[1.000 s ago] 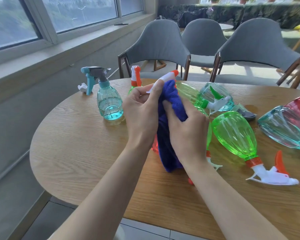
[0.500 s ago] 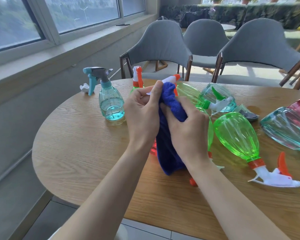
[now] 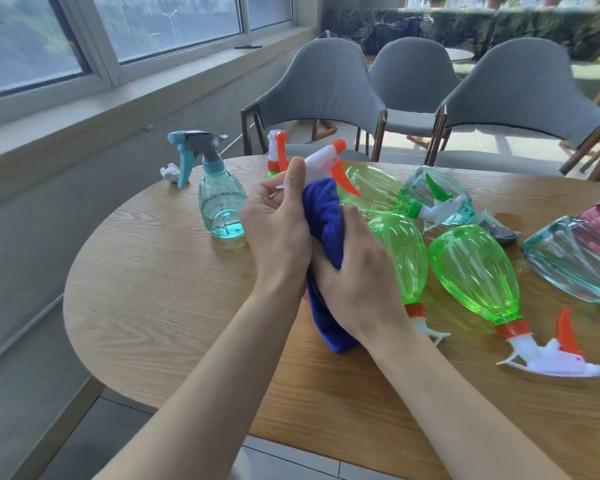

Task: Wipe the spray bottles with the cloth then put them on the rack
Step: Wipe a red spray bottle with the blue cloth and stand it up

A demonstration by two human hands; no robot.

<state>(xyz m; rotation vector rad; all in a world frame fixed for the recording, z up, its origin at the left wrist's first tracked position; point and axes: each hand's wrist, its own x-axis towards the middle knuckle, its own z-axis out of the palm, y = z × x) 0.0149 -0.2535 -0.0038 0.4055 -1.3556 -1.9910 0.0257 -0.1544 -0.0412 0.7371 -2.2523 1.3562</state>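
Over the desk (image 3: 146, 306), frame centre, you are mid-wipe: your left hand (image 3: 278, 233) has its grip curled round the spray bottle (image 3: 321, 161) at the neck, your right hand (image 3: 357, 282) clamps the blue cloth (image 3: 324, 216) about its body (hidden). Next: finish rubbing, then seek the rack, not in view.

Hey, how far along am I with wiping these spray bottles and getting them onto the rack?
Done: nothing visibly racked; no rack is in view. In hand: your left hand grips one bottle's white and orange trigger head while your right hand wraps the blue cloth round its body. Left: the upright teal bottle, the nearest green bottle and others on the wooden table wait for racking.
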